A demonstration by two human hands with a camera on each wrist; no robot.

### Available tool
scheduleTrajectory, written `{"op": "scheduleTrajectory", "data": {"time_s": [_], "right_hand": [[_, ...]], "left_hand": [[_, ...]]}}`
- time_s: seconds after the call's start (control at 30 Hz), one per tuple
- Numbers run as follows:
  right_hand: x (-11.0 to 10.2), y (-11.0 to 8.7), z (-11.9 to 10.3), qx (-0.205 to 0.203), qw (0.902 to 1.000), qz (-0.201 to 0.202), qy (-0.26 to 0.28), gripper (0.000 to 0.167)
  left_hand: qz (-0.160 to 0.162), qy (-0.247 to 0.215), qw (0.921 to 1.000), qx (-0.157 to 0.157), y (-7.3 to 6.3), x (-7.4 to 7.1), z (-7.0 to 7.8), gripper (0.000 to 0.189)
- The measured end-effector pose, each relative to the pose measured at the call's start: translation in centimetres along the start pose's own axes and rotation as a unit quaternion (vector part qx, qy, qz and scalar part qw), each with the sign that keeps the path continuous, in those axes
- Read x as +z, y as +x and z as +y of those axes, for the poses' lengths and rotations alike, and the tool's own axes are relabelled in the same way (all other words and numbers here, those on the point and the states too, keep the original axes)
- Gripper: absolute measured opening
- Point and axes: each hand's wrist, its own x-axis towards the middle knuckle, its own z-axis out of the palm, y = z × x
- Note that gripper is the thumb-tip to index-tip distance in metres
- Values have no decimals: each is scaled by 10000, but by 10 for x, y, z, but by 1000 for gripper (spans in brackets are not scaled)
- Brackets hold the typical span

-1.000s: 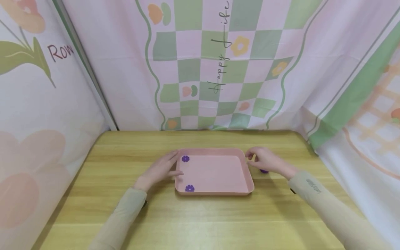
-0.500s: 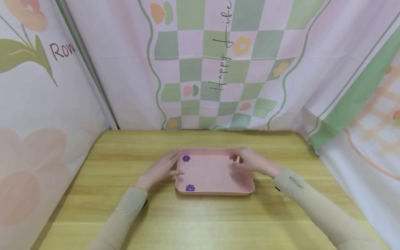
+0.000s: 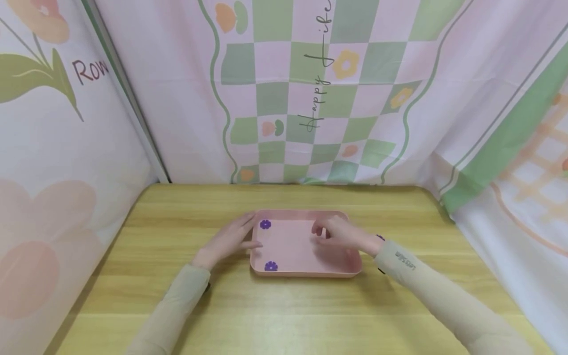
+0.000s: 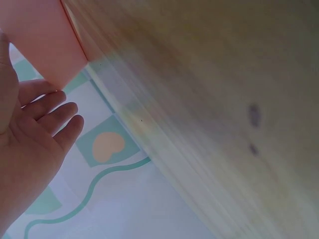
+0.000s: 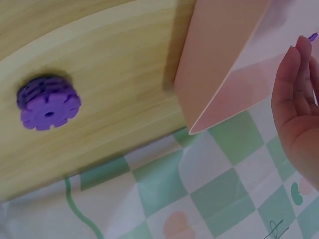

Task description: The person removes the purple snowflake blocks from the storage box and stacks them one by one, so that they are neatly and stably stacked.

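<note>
A pink tray lies on the table, with one purple flower-shaped disc in its back left corner and another purple disc at the front left. My left hand rests at the tray's left rim, fingers outside and thumb over the edge. Over the tray's right half, my right hand has its fingers and thumb drawn together. In the right wrist view, a purple sliver shows at those fingertips, apparently a pinched disc, mostly hidden. A stack of purple discs stands right of the tray.
The wooden table reaches back to a checked curtain. More printed cloth hangs at the left, and a patterned cloth at the right. The right forearm partly covers the stack in the head view.
My right hand has moved left from beside the stack, across the tray's right rim, to above the tray. The left hand stays at the left rim; the two discs in the tray have not moved.
</note>
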Motion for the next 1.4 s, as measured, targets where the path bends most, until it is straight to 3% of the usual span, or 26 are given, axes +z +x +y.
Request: {"op": "scheduleTrajectory", "data": {"time_s": [0.33, 0.57, 0.97, 1.4], "right_hand": [[13, 9, -17, 230, 9991, -357, -81, 16], [20, 17, -29, 363, 9966, -659, 340, 19], [36, 36, -45, -155, 9916, -952, 860, 20], [49, 46, -52, -391, 9866, -1172, 1067, 20]], "left_hand": [[-117, -18, 9999, -117, 1, 0, -1, 88], [-144, -8, 9998, -151, 2, -1, 1, 88], [-111, -41, 9999, -76, 2, -1, 0, 88], [-60, -46, 10000, 11, 2, -1, 0, 86]]}}
